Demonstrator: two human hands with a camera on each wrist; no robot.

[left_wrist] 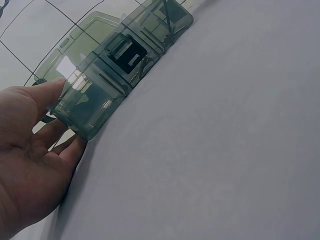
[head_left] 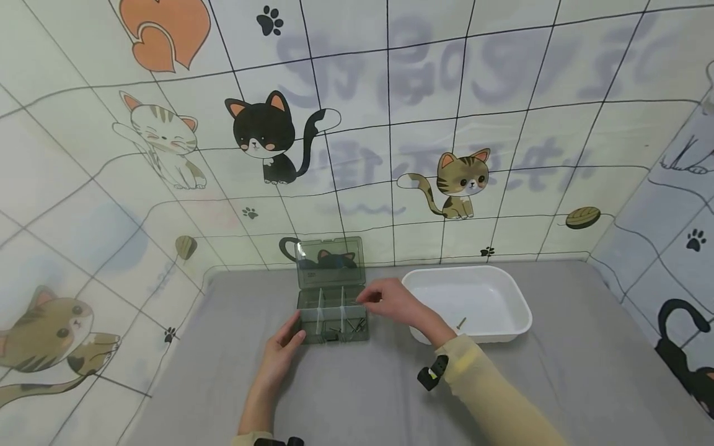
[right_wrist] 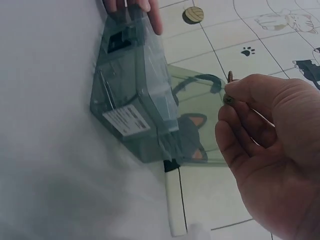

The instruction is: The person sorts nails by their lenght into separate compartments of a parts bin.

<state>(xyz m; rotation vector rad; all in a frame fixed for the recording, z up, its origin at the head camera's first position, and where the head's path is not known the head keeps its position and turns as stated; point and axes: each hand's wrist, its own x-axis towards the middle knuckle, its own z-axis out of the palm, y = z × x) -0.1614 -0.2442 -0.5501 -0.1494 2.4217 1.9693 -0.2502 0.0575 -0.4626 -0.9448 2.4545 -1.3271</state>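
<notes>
On the grey table (head_left: 346, 390) stands one see-through greenish box (head_left: 333, 314), its single lid (head_left: 330, 263) raised. The left hand (head_left: 279, 350) grips its left end. By its right edge, the right hand (head_left: 393, 300) pinches one brownish screw (right_wrist: 229, 100) (head and thread both show). One yellowish screw (head_left: 461, 323) lies in one white tray (head_left: 468, 291).

Nothing legible: white label (right_wrist: 126, 120) on green box (right_wrist: 129, 82) too small, faint lettering (head_left: 415, 83) on wall sheet (head_left: 362, 152) too blurred.
</notes>
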